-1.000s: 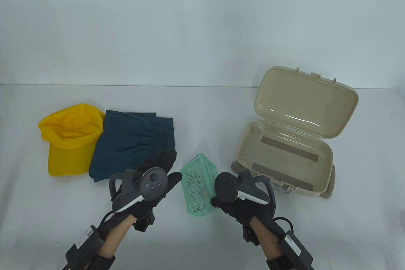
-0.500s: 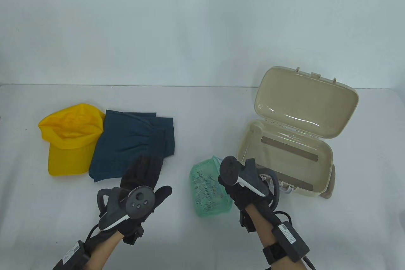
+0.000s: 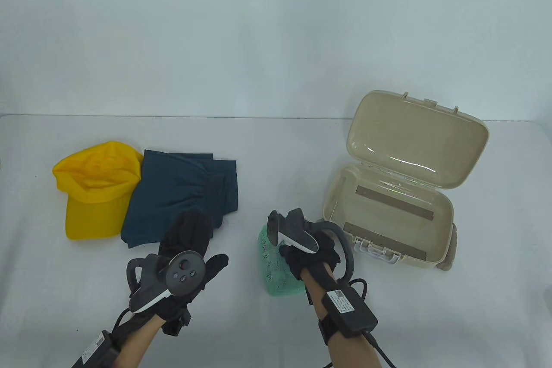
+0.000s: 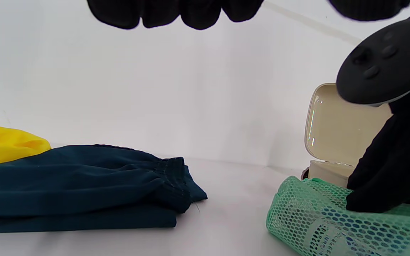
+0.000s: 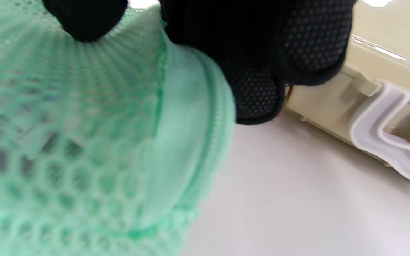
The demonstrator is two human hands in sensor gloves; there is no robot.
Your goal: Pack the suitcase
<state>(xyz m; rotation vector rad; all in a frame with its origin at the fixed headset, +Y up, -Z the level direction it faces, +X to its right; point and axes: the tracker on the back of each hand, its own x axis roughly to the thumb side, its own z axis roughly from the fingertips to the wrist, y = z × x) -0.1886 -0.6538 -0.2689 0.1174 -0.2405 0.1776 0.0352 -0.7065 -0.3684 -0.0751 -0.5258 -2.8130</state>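
My right hand (image 3: pixel 307 251) grips a green mesh bag (image 3: pixel 276 277) on the table just left of the open beige suitcase (image 3: pixel 440 212). In the right wrist view the thumb and fingers (image 5: pixel 262 60) curl over the mesh bag (image 5: pixel 84 124). The suitcase interior holds nothing but two strips. My left hand (image 3: pixel 189 234) hovers flat with straight fingers above the near edge of the folded dark blue garment (image 3: pixel 181 191) and holds nothing. A yellow cap (image 3: pixel 92 189) lies left of the garment. The left wrist view shows the garment (image 4: pixel 77 185), the cap (image 4: pixel 5 145) and the bag (image 4: pixel 326 220).
The suitcase lid (image 3: pixel 414 139) stands open, tilted back to the far right. A white latch handle (image 3: pixel 375 251) sticks out at the suitcase's near side, close to my right hand. A white wall rises behind the table.
My right hand swung from the bag's right side onto its top, took hold and nudged it slightly right and nearer. My left hand drew back down and left.
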